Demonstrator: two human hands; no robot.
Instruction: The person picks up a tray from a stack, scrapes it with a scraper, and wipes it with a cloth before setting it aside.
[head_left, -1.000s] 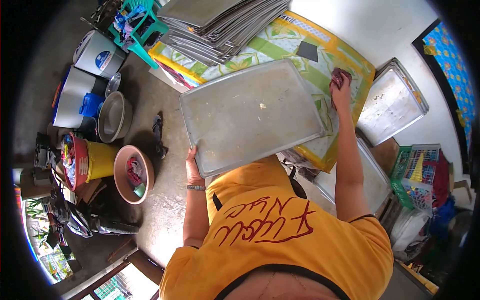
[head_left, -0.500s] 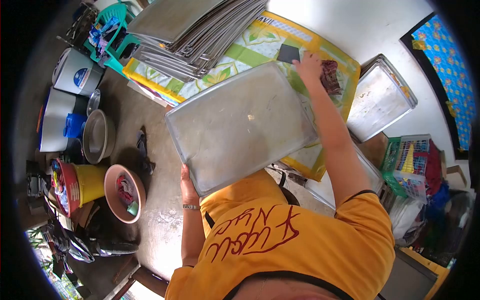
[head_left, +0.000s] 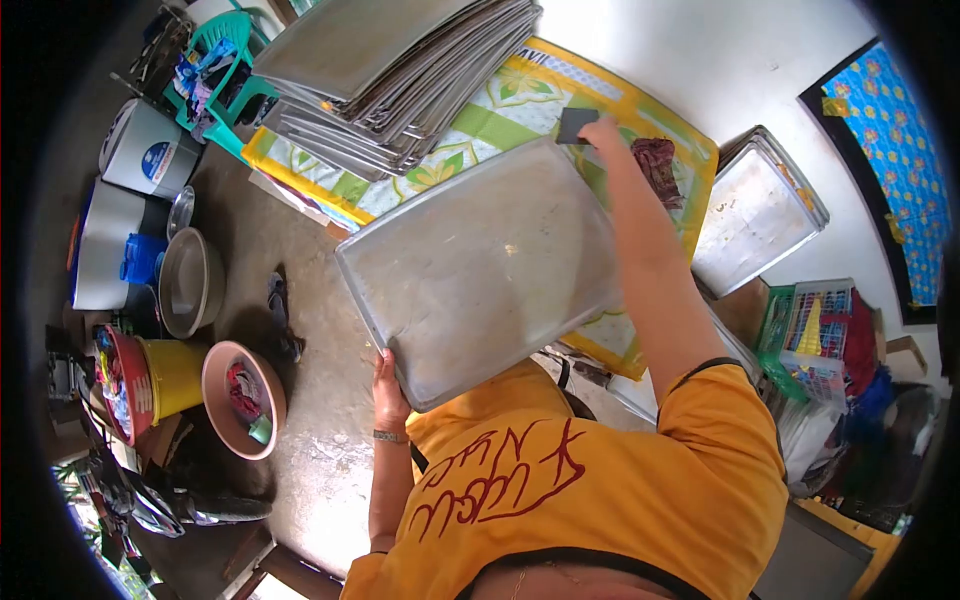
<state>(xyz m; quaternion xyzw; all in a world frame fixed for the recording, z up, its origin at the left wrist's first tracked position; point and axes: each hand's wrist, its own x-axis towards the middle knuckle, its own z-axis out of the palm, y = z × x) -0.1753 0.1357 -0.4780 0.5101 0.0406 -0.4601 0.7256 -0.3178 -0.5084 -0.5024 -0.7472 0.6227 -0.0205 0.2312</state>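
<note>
A large metal tray point(head_left: 480, 270) lies tilted across the near edge of the table, over my lap. My left hand point(head_left: 390, 395) grips its near left corner, thumb on top. Beyond the tray, my right hand point(head_left: 600, 130) has its fingers on a small dark square pad point(head_left: 574, 126), closed at the pad's right edge. A crumpled maroon cloth point(head_left: 656, 170) lies on the patterned tablecloth point(head_left: 500, 115) to the right of that hand. At the table's left part rises a tall stack of metal trays point(head_left: 370, 60).
More trays point(head_left: 755, 205) lean against the wall at right, above plastic crates point(head_left: 815, 330). On the floor at left are a pink basin point(head_left: 235, 425), a yellow bucket point(head_left: 175, 375), a grey basin point(head_left: 190, 285) and slippers point(head_left: 280, 305). A green chair point(head_left: 225, 75) stands at upper left.
My right hand has moved left from near the maroon cloth and taken hold of the dark pad. The tray in my left hand has shifted slightly down in view.
</note>
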